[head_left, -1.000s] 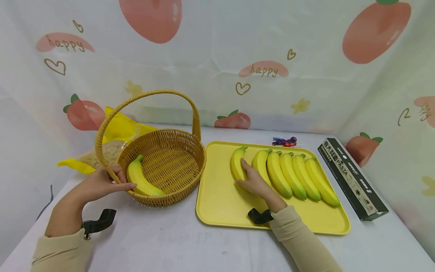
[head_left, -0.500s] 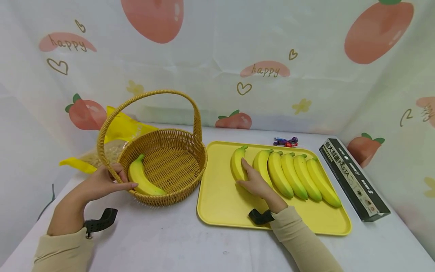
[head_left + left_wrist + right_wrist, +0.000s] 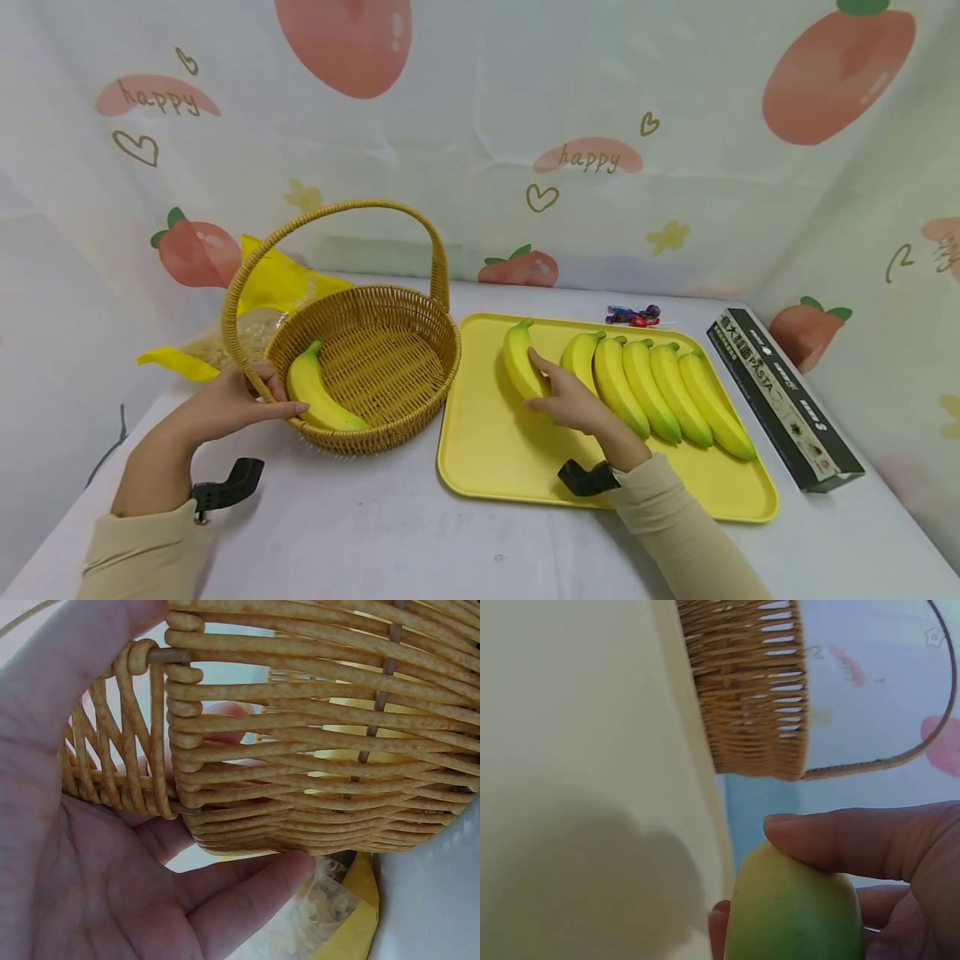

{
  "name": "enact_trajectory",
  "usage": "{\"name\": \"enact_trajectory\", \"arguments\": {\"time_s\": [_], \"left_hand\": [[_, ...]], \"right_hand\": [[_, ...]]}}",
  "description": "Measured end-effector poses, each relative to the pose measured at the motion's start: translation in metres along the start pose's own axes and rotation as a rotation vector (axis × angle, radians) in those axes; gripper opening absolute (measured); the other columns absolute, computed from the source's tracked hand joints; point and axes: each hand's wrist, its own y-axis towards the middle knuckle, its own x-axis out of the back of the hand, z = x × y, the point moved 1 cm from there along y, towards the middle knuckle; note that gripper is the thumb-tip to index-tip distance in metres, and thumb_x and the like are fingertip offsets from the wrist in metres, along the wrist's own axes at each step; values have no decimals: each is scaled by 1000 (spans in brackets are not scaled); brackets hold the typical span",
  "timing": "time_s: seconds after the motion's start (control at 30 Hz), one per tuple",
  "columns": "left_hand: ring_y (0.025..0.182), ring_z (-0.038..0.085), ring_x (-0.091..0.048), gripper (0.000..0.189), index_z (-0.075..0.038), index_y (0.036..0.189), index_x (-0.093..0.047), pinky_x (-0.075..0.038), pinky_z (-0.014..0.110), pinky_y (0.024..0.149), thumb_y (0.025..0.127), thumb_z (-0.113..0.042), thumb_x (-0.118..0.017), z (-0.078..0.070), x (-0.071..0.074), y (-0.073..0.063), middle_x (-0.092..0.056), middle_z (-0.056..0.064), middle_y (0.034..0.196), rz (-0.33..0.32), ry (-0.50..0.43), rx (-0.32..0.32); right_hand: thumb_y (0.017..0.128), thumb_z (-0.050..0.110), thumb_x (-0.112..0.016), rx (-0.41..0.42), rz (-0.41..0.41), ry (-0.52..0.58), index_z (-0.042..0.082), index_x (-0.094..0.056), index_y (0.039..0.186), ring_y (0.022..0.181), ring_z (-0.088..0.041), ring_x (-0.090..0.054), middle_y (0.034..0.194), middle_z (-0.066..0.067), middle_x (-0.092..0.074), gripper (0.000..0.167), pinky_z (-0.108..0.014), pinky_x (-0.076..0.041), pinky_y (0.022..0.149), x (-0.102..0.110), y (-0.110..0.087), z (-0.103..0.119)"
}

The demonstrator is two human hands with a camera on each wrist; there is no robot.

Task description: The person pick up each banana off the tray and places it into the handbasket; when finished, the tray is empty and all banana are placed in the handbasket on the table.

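Note:
My left hand [image 3: 238, 398] grips the near left rim of a wicker basket [image 3: 420, 408] at the base of its tall handle. In the left wrist view the thumb and fingers [image 3: 247, 900] wrap round the woven wall. One banana [image 3: 315, 392] lies inside, along the basket's left side. On the yellow tray [image 3: 480, 467], my right hand [image 3: 573, 400] holds another banana [image 3: 519, 358] between thumb and fingers. The right wrist view shows its greenish end [image 3: 795, 915] pinched, with a shadow on the tray beside it. Several more bananas [image 3: 652, 387] lie in a row to the right.
A black pasta box [image 3: 783, 400] stands along the tray's right side. Wrapped lollipops [image 3: 633, 315] lie behind the tray. A yellow bag [image 3: 277, 279] with clear parts sits behind the basket's left side. A printed cloth hangs at the back of the white table [image 3: 360, 533].
The right hand's banana has shifted slightly left and tilted, parting a little more from the row. The left hand keeps its grip on the basket. The whole view has drifted slightly.

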Motion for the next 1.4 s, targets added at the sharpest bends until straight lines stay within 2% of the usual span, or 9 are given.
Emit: {"name": "enact_trajectory", "arguments": {"time_s": [0.07,0.23,0.43,0.53,0.73,0.9,1.13,1.27,1.4], "left_hand": [[71,11,-48,29,-6,74,-61,-39,24,59,77,-31,-76,0,0,0,-58,0,71,2,-2,3],[72,12,-48,30,-6,75,-61,-39,24,60,77,-32,-75,0,0,0,-58,1,71,0,-1,13],[71,12,-48,29,-6,74,-61,-39,24,59,77,-31,-76,0,0,0,-58,0,71,0,-8,6],[70,12,-49,29,-6,74,-61,-39,24,59,77,-30,-76,1,0,0,-58,0,70,0,-10,0],[70,11,-49,29,-5,75,-60,-39,24,59,77,-29,-76,0,-1,1,-59,0,70,2,-15,-5],[70,12,-49,29,-5,75,-60,-40,24,59,77,-29,-76,0,-1,0,-59,0,70,2,-19,-1],[70,12,-49,29,-6,75,-60,-39,24,59,76,-30,-76,2,-1,0,-59,0,71,-1,-19,1],[70,12,-49,28,-6,75,-60,-39,24,58,76,-30,-76,3,-2,0,-59,0,71,-5,-13,-8],[69,11,-49,29,-7,74,-60,-39,24,58,76,-30,-76,2,0,0,-59,0,71,-7,-13,-10]], "right_hand": [[86,6,-63,10,5,-7,0,-17,147,72,-20,-50,151,-21,-24,76,-25,-41,62,3,-2,5],[86,11,-64,79,-9,-65,0,-27,144,121,-24,-48,149,-17,-31,70,-32,-43,89,9,-7,20],[87,13,-64,138,9,-63,0,-34,141,86,-16,-52,139,-19,-46,63,-25,-42,76,17,-11,40],[88,15,-64,162,25,-61,1,-37,140,68,-13,-41,109,-17,-61,61,-23,-38,67,21,-12,50],[88,17,-64,190,39,-88,5,-41,139,58,-11,-35,71,-1,-42,58,-22,-36,60,23,-13,68],[88,16,-64,239,81,-103,5,-43,138,63,-13,-40,79,-5,-52,56,-22,-37,63,21,-8,83],[90,18,-61,309,145,-166,4,-43,137,106,-14,-47,142,-11,-45,52,-25,-38,84,13,8,100],[91,19,-60,269,177,-165,8,-45,137,75,-10,-46,110,-8,-61,51,-23,-38,75,5,21,108],[90,20,-61,243,232,-175,10,-47,136,53,-9,-28,69,2,-44,49,-22,-33,60,-3,35,118]]}}
